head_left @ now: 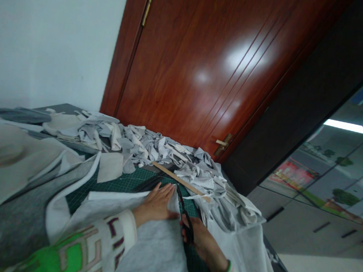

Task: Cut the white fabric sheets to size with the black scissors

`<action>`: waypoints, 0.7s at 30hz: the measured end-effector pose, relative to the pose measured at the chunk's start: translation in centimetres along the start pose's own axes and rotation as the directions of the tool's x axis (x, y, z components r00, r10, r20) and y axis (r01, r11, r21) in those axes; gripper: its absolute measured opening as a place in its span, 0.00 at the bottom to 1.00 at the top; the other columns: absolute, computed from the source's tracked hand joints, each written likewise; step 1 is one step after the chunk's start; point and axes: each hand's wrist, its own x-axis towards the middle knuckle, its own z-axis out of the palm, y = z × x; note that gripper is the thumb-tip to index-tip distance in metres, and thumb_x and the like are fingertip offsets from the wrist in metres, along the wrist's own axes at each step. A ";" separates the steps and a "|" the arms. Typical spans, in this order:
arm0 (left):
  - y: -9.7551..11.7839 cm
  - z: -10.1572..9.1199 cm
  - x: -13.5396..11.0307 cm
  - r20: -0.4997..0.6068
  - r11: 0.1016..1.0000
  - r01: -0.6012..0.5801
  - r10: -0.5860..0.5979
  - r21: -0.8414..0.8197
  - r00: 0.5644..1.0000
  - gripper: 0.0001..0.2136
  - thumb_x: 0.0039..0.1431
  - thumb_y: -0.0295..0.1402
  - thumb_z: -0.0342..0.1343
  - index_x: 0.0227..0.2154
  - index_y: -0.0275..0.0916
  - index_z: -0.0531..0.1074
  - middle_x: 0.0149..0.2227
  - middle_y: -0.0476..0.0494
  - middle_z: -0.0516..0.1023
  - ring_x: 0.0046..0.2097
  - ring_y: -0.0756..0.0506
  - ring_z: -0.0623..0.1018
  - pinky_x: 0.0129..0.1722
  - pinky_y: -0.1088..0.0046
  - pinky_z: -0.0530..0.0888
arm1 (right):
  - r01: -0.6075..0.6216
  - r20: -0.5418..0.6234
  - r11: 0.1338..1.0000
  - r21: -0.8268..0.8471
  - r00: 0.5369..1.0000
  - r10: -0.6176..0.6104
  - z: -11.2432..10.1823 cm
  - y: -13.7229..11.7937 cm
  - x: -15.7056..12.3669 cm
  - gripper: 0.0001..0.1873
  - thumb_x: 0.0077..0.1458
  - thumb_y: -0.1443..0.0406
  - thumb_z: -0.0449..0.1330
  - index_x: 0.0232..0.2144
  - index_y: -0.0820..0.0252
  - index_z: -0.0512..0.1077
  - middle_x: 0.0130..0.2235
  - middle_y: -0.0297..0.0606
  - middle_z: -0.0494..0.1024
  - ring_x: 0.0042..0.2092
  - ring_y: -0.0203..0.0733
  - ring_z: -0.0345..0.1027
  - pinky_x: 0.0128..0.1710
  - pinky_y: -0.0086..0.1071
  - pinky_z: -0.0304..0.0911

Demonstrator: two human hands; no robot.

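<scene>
We lay our left hand (156,203), fingers slightly apart, on pale-grey cloth (156,250); our right hand (204,240) has fingers clamped on black-handled scissors (190,228) at the cloth's edge; a green gridded mat (81,189) lies beneath.

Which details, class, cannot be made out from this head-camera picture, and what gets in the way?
- Head view: the near end of the light grey cloth, cut off by the bottom edge.
- Head view: much of the green mat, covered by cloth and scraps.
- Head view: any markings on the wooden strip, too small and blurred.
- Head view: the full grip on the black scissors, partly hidden by the right hand itself.
</scene>
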 end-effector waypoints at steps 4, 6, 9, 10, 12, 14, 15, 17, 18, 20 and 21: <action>0.1 -0.1 0.0 0.014 1.000 0.007 -0.007 -0.001 1.000 0.45 0.56 0.57 0.52 0.67 0.30 0.50 0.69 0.28 0.48 0.70 0.36 0.47 0.67 0.48 0.41 | 0.013 -0.005 1.000 -0.013 1.000 -0.013 0.0 0.1 0.0 0.28 0.33 0.41 0.68 0.22 0.57 0.67 0.22 0.29 0.66 0.23 0.32 0.58 0.23 0.28 0.53; 0.1 -0.1 0.0 0.022 1.000 0.014 -0.014 0.001 1.000 0.44 0.56 0.56 0.53 0.67 0.29 0.50 0.69 0.28 0.47 0.70 0.37 0.46 0.67 0.49 0.40 | 0.019 -0.010 0.999 -0.030 1.000 -0.019 -0.1 0.1 0.2 0.30 0.31 0.39 0.67 0.23 0.58 0.67 0.21 0.29 0.66 0.23 0.31 0.58 0.23 0.27 0.54; 0.2 -0.2 -0.1 0.022 1.000 0.022 -0.022 0.007 1.000 0.43 0.56 0.55 0.53 0.67 0.31 0.50 0.69 0.30 0.48 0.70 0.38 0.47 0.67 0.50 0.40 | 0.027 -0.031 0.998 -0.062 0.999 -0.028 -0.3 0.1 0.5 0.32 0.30 0.37 0.66 0.22 0.58 0.67 0.19 0.28 0.66 0.21 0.31 0.57 0.22 0.27 0.54; 0.2 -0.2 -0.1 0.017 1.000 0.025 -0.025 0.011 1.000 0.43 0.56 0.55 0.53 0.67 0.32 0.51 0.70 0.30 0.48 0.70 0.38 0.46 0.67 0.50 0.40 | 0.031 -0.038 0.997 -0.071 0.999 -0.034 -0.4 0.1 0.6 0.32 0.29 0.37 0.65 0.22 0.58 0.67 0.18 0.27 0.66 0.21 0.31 0.57 0.21 0.27 0.53; 0.2 -0.2 -0.1 0.002 0.999 0.038 -0.038 0.019 0.999 0.45 0.54 0.56 0.54 0.67 0.31 0.51 0.70 0.29 0.46 0.70 0.37 0.45 0.67 0.51 0.41 | 0.049 -0.052 0.995 -0.083 0.997 -0.054 -0.6 0.0 0.7 0.33 0.28 0.36 0.65 0.22 0.58 0.67 0.18 0.27 0.66 0.21 0.31 0.57 0.22 0.28 0.54; 0.2 -0.1 -0.1 -0.023 0.998 0.060 -0.059 0.025 0.998 0.47 0.52 0.57 0.56 0.67 0.29 0.51 0.70 0.26 0.44 0.70 0.36 0.45 0.67 0.52 0.45 | 0.071 -0.062 0.993 -0.090 0.995 -0.077 -0.8 -0.2 0.6 0.35 0.27 0.34 0.64 0.23 0.58 0.68 0.19 0.27 0.66 0.23 0.32 0.59 0.23 0.28 0.55; 0.2 0.0 -0.1 -0.041 0.997 0.073 -0.072 0.029 0.997 0.48 0.52 0.56 0.57 0.67 0.28 0.50 0.70 0.25 0.45 0.70 0.35 0.46 0.67 0.53 0.47 | 0.079 -0.065 0.992 -0.096 0.994 -0.085 -0.9 -0.5 0.4 0.36 0.26 0.34 0.64 0.23 0.58 0.68 0.20 0.27 0.67 0.23 0.32 0.59 0.24 0.28 0.55; 0.1 0.1 0.0 -0.094 0.994 0.104 -0.100 0.038 0.990 0.47 0.54 0.53 0.58 0.67 0.27 0.48 0.69 0.23 0.50 0.69 0.33 0.51 0.65 0.53 0.52 | 0.087 -0.066 0.989 -0.116 0.993 -0.095 -1.3 -1.1 -0.3 0.36 0.25 0.34 0.66 0.23 0.58 0.68 0.19 0.27 0.66 0.23 0.32 0.58 0.24 0.29 0.53; 0.0 0.2 0.1 -0.127 0.992 0.122 -0.115 0.043 0.985 0.45 0.56 0.50 0.59 0.67 0.27 0.47 0.68 0.22 0.53 0.68 0.32 0.54 0.65 0.53 0.54 | 0.088 -0.060 0.988 -0.129 0.993 -0.097 -1.6 -1.5 -0.8 0.35 0.26 0.35 0.67 0.22 0.58 0.68 0.19 0.27 0.66 0.23 0.32 0.57 0.24 0.29 0.52; 0.0 0.3 0.2 -0.188 0.986 0.157 -0.144 0.055 0.972 0.39 0.60 0.45 0.58 0.67 0.31 0.49 0.66 0.26 0.58 0.67 0.32 0.58 0.63 0.50 0.57 | 0.085 -0.041 0.983 -0.160 0.995 -0.092 -2.3 -2.2 -2.1 0.35 0.28 0.35 0.67 0.22 0.59 0.69 0.19 0.27 0.66 0.23 0.33 0.57 0.25 0.30 0.51; -0.1 0.3 0.3 -0.210 0.983 0.172 -0.156 0.060 0.965 0.35 0.62 0.42 0.58 0.66 0.33 0.52 0.65 0.29 0.60 0.66 0.32 0.60 0.62 0.48 0.59 | 0.076 -0.035 0.982 -0.172 0.996 -0.083 -2.8 -2.5 -2.9 0.35 0.29 0.35 0.67 0.23 0.59 0.70 0.19 0.28 0.66 0.23 0.34 0.57 0.26 0.31 0.52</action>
